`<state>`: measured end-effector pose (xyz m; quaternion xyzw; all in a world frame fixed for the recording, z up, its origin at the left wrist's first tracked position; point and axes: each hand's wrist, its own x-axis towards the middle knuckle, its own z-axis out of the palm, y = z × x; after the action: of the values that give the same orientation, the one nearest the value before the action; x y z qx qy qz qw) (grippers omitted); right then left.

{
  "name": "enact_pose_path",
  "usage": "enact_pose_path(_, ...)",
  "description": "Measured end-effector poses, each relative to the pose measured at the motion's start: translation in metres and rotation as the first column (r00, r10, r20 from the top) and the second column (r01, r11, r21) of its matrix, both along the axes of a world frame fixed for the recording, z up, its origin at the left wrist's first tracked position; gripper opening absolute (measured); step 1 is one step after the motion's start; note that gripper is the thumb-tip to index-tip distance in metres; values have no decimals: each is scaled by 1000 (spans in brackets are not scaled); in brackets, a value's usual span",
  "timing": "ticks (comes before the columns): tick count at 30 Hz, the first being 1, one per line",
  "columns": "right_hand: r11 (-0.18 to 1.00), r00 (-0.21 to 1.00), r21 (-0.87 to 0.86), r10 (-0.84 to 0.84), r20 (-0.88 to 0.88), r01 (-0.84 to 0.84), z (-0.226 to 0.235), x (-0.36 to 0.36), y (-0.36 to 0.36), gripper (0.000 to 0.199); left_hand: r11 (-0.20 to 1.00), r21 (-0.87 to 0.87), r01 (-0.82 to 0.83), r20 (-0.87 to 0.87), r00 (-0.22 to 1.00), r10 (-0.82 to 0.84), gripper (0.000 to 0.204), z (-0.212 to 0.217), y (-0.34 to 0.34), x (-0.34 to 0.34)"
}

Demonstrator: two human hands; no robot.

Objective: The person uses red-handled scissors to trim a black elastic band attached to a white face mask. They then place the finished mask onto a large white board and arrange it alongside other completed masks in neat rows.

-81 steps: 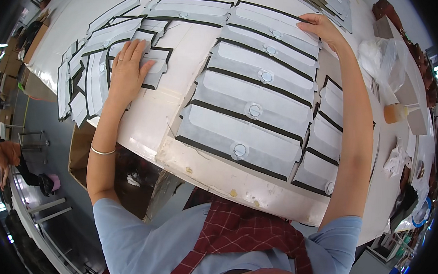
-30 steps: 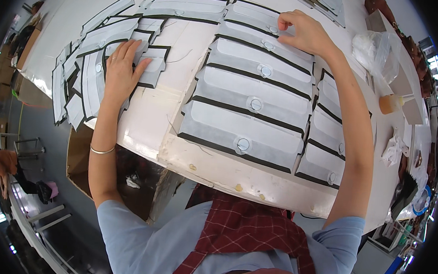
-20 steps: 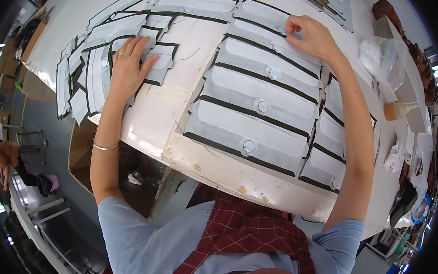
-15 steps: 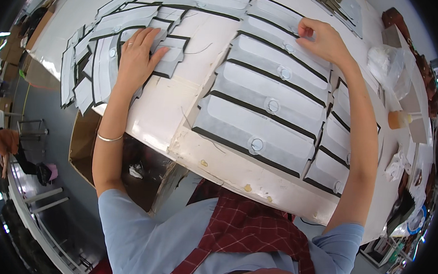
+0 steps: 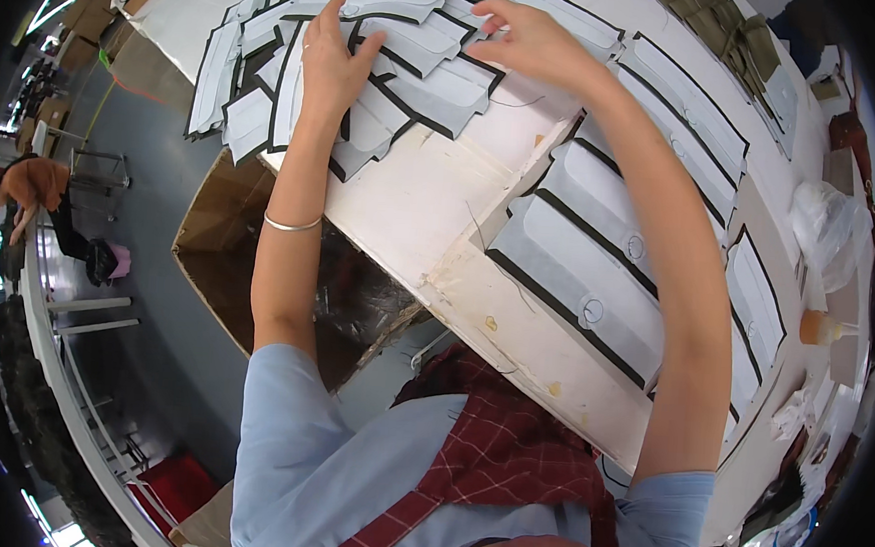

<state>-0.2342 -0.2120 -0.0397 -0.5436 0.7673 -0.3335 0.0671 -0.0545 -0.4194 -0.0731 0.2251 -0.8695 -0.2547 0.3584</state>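
Observation:
Pale grey flat panels with black edges, probably cut leather or fabric pieces, lie in a loose overlapping pile at the far left of the table. My left hand rests on this pile, fingers stretched out and thumb apart. Just to its right, my right hand hovers at the pile's right side. Its fingers are bent but apart, and I see nothing between them. Similar panels lie in an overlapping column at the right, such as the nearest panel, marked with a small circle. My right forearm covers part of that column.
The white table has a worn front edge. An open cardboard box stands below it at the left. At the right are a clear plastic bag and a small amber container. Olive pieces lie at the far right. Another person bends over farther left.
My right hand has left the column of panels and moved left to the pile. My left hand is still over the pile, farther up it. The view has turned leftward.

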Motion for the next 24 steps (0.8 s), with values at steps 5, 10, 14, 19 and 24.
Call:
enact_pose_path(5, 946, 927, 221, -288, 243, 236, -19, -24, -82, 68, 995, -28, 100, 164, 982, -95, 130, -5, 7, -5)
enact_pose_path(10, 931, 863, 205, -360, 355, 303, -2, -4, -107, 47, 983, -126, 132, 261, 961, -95, 131, -4, 12, 2)
enact_pose_path(14, 921, 922, 77, -386, 24, 383, -1, 11, -122, 31, 975, -198, 95, 207, 977, -53, 128, -10, 12, -1)
enact_pose_path(19, 872, 909, -297, -415, -30, 388, 23, 21, -131, 16, 992, -121, 47, 179, 983, -25, 125, -3, 25, -3)
enact_pose_path(24, 680, 912, -667, -409, 0, 305, 163, -26, -88, 30, 977, -198, 81, 112, 992, -60, 134, -13, 19, -14)
